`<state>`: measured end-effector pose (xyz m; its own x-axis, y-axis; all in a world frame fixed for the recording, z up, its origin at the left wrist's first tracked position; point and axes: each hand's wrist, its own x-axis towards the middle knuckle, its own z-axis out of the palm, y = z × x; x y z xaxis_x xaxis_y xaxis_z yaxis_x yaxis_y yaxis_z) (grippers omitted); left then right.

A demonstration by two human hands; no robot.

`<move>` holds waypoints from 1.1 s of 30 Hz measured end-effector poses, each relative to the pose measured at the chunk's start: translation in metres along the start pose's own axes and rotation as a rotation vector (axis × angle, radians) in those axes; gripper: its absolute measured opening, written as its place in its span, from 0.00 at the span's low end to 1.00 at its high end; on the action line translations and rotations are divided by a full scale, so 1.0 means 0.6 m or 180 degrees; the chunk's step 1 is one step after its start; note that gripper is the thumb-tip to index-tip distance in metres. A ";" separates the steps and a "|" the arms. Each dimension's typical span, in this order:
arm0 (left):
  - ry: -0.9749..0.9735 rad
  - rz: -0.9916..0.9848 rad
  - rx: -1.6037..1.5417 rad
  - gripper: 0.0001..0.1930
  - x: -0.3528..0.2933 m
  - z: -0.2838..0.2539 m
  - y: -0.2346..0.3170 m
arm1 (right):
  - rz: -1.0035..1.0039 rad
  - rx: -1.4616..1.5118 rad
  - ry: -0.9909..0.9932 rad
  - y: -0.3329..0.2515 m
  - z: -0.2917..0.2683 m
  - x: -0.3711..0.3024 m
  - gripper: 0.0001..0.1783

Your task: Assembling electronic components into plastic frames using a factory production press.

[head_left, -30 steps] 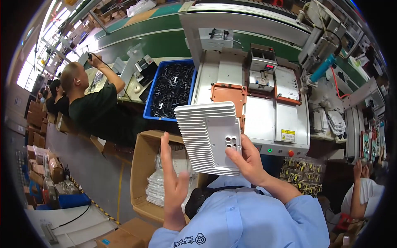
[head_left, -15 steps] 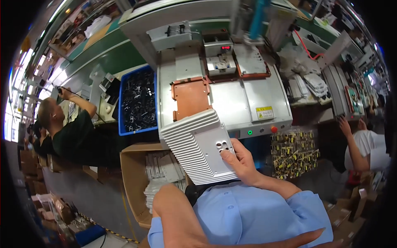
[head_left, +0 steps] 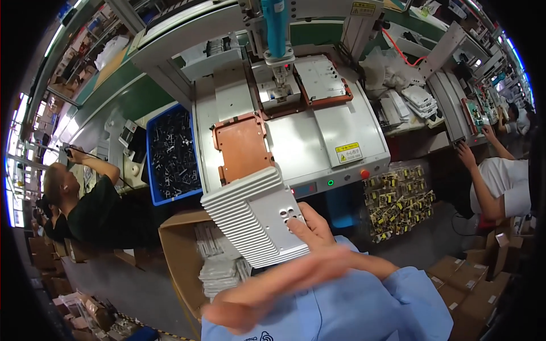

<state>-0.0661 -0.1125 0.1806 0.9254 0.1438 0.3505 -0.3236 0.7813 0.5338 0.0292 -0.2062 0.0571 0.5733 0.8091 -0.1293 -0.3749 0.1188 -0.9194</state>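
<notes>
My right hand (head_left: 314,228) grips a pale grey finned metal heat-sink housing (head_left: 264,211) by its right edge. The thumb lies on the flat face beside several small holes, and the other fingers go behind the plate. The housing is tilted in front of the machine's near edge, its ribs toward the left. My left arm reaches across my body, with the left hand (head_left: 327,262) over my right forearm; motion blur smears its fingers, and I see nothing clearly held in it. Beyond the housing lies an orange-brown fixture plate (head_left: 245,149) on the machine bed.
A teal cylinder (head_left: 275,28) hangs over the machine (head_left: 296,148), which has a red button (head_left: 364,174). Left stands a blue bin (head_left: 172,156) of black parts; below it, a cardboard box (head_left: 181,256) of bagged pieces. Bagged yellow-marked parts (head_left: 398,202) are at right. Co-workers sit either side.
My left hand has swung up from the lower right to over my right forearm. The view has shifted, showing more of the teal cylinder. The housing stays in my right hand.
</notes>
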 end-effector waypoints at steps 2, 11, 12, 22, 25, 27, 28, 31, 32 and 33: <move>0.0096 0.0709 0.1358 0.49 -0.025 -0.086 0.020 | -0.0033 0.0006 0.0131 -0.003 -0.019 0.013 0.14; 0.2632 0.0908 0.3105 0.31 -0.095 -0.155 0.029 | -0.0054 0.0189 0.0406 0.011 -0.040 0.032 0.15; 0.2725 0.0910 0.3209 0.31 -0.099 -0.156 0.030 | -0.0111 0.0158 0.0467 0.014 -0.040 0.034 0.15; 0.2784 0.0892 0.3633 0.26 -0.113 -0.173 0.026 | -0.0115 0.0147 0.0464 0.003 -0.030 0.043 0.19; 0.2829 0.0935 0.3570 0.25 -0.115 -0.183 0.027 | -0.0050 0.0075 0.0358 0.006 -0.034 0.048 0.19; 0.2930 0.0745 0.3186 0.24 -0.105 -0.193 0.021 | 0.0005 -0.0008 0.0221 0.009 -0.032 0.059 0.19; 0.2996 0.0822 0.3204 0.24 -0.111 -0.197 0.017 | 0.0169 0.0020 0.0024 0.006 -0.023 0.066 0.18; 0.2637 0.0461 0.1617 0.25 -0.148 -0.239 -0.010 | 0.0733 -0.0252 -0.0681 0.021 0.005 0.092 0.18; 0.3041 0.0358 0.1125 0.25 -0.163 -0.255 -0.021 | 0.0980 -0.0296 -0.0965 0.029 0.020 0.103 0.18; 0.3406 0.0240 0.0603 0.25 -0.173 -0.262 -0.025 | 0.1012 -0.0479 -0.1091 0.038 0.031 0.114 0.19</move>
<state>-0.1264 -0.0436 0.0151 0.5644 0.7135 -0.4151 -0.3270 0.6550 0.6812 0.0463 -0.1372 0.0344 0.1653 0.9376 -0.3059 -0.3684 -0.2290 -0.9010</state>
